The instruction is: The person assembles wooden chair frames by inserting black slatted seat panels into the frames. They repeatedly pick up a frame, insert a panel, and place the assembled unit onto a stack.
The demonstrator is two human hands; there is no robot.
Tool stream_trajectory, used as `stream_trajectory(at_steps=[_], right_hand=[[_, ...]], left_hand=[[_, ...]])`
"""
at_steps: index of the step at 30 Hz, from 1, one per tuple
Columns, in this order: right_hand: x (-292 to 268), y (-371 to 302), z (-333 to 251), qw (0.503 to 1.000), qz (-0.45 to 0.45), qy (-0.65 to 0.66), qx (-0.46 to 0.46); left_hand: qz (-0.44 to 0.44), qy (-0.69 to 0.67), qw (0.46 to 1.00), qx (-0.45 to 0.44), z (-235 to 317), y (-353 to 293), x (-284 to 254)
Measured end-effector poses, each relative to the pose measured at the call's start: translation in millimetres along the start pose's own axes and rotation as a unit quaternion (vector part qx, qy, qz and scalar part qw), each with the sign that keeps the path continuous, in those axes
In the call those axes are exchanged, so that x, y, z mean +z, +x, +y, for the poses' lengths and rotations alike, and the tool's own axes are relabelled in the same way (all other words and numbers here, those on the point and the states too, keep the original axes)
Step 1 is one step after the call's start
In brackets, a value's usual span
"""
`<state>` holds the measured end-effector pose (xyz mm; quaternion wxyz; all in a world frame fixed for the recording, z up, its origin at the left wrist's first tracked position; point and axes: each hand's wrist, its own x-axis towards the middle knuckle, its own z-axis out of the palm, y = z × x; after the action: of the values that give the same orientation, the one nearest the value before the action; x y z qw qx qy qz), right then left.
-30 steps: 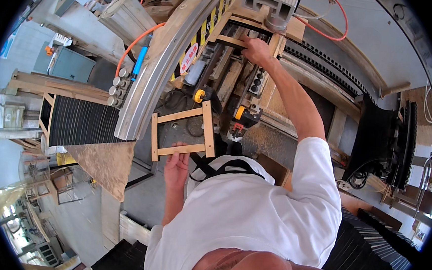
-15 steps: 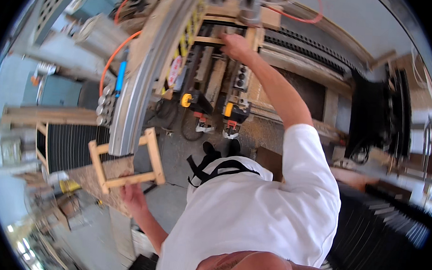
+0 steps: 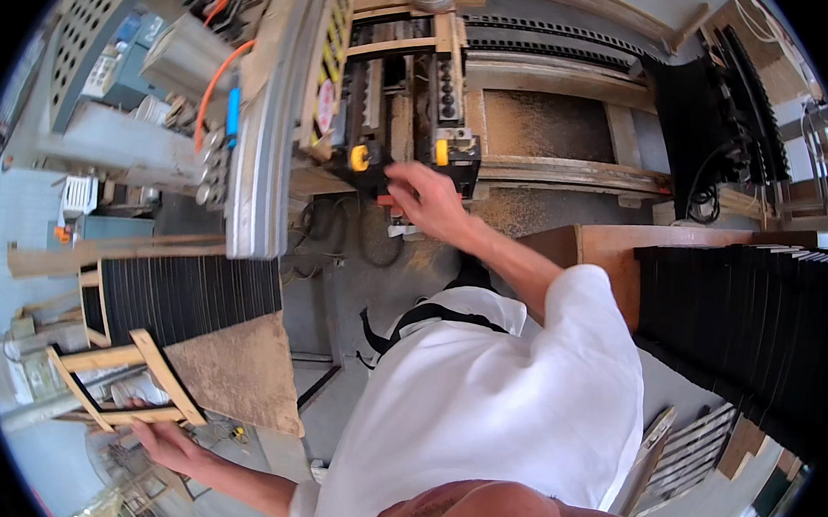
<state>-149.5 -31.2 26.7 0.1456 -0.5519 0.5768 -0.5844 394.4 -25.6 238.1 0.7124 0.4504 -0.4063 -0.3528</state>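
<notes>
My left hand [image 3: 164,444] grips a light wooden rectangular frame [image 3: 168,377] by its near rail, out at the left. Part of the fingers shows through the frame's opening. My right hand [image 3: 427,201] is over the near end of a woodworking machine, beside a red part [image 3: 385,201] and a yellow knob [image 3: 359,158]. Its fingers are loosely bent with the thumb apart, and nothing shows in them. Whether the fingertips touch the red part I cannot tell. A second yellow knob [image 3: 441,152] sits just beyond this hand. Further up the machine, wooden rails [image 3: 399,45] lie across its bed.
Below the machine's long metal beam [image 3: 260,173], a row of black-edged frames [image 3: 189,292] stands on a brown board [image 3: 236,371]. At right, another dark stack [image 3: 732,325] stands beside a wooden panel [image 3: 603,261]. An orange hose [image 3: 218,85] hangs at upper left.
My left hand has carried the wooden frame left and nearer, away from the metal beam. My right hand has come back from the machine's far rails to its near end.
</notes>
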Motion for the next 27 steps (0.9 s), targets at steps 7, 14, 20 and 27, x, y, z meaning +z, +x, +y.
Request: stream_trajectory(at_steps=[7,14,20,27], right_hand=[[49.3,-119.7,-32.4,0.973,-0.134,0.029,0.185],[72.1,-155.0,-21.1,0.944,-0.222,-0.024,0.243],[74.1,-170.3,-6.2,0.931,-0.267,-0.129,0.213],[60.6,-198.7,9.5,0.928,-0.253,-0.124,0.244]], left_hand=[[-0.020,-0.058,0.998,-0.009,1.8,148.2,-71.5],[-0.015,-0.097,0.993,-0.066,3.6,234.3,-61.1],[0.057,0.455,0.888,-0.036,-13.9,237.4,-20.2],[-0.054,0.548,0.800,0.237,8.5,178.1,48.8]])
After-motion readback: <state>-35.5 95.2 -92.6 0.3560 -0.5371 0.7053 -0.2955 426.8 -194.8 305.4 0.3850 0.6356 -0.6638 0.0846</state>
